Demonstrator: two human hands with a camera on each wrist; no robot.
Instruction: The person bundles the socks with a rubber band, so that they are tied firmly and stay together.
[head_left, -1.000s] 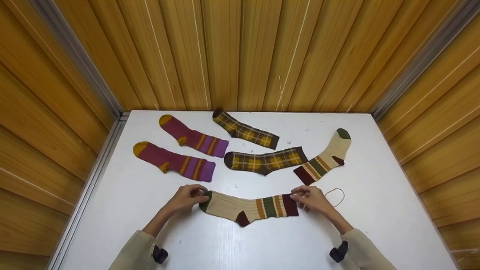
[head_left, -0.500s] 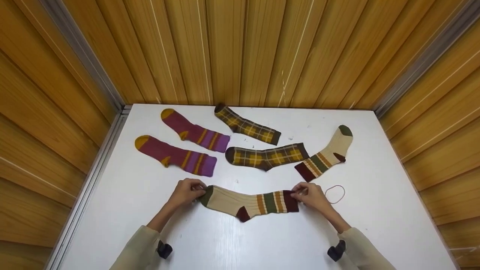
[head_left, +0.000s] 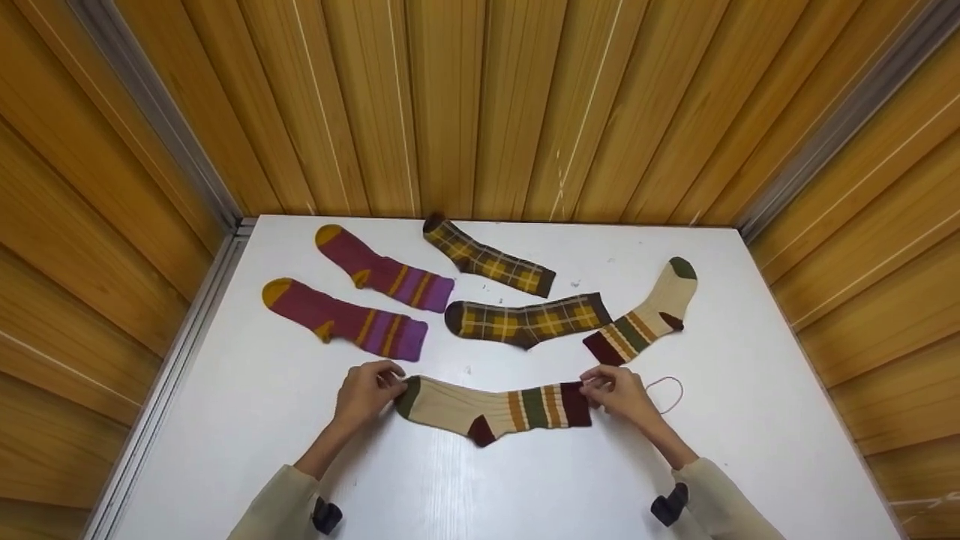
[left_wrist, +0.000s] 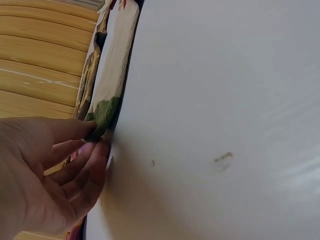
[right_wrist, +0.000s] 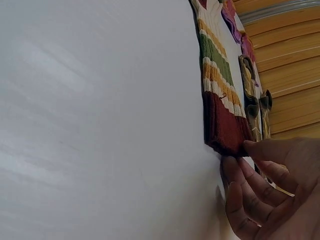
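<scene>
A cream sock (head_left: 457,401) with a green toe, a maroon heel and cuff, and orange and green stripes lies flat and sideways near the table's front. My left hand (head_left: 367,394) pinches the edge of its green toe (left_wrist: 104,114) between thumb and fingers. At the other end my right hand (head_left: 619,391) pinches the upper corner of the maroon cuff (right_wrist: 226,127), thumb above and fingers below. The matching cream sock (head_left: 645,315) lies slanted behind my right hand, its cuff close to that hand.
Two plaid socks, one nearer (head_left: 529,319) and one farther (head_left: 491,259), lie at the back middle. Two purple-red socks, one nearer (head_left: 345,319) and one farther (head_left: 386,270), are at the left. A thin reddish loop (head_left: 681,394) rests beside my right wrist on the white table (head_left: 750,450).
My left thumb has drawn back slightly toward the outer edge of the green toe. The right hand keeps its place at the cuff, and the sock lies nearly as before.
</scene>
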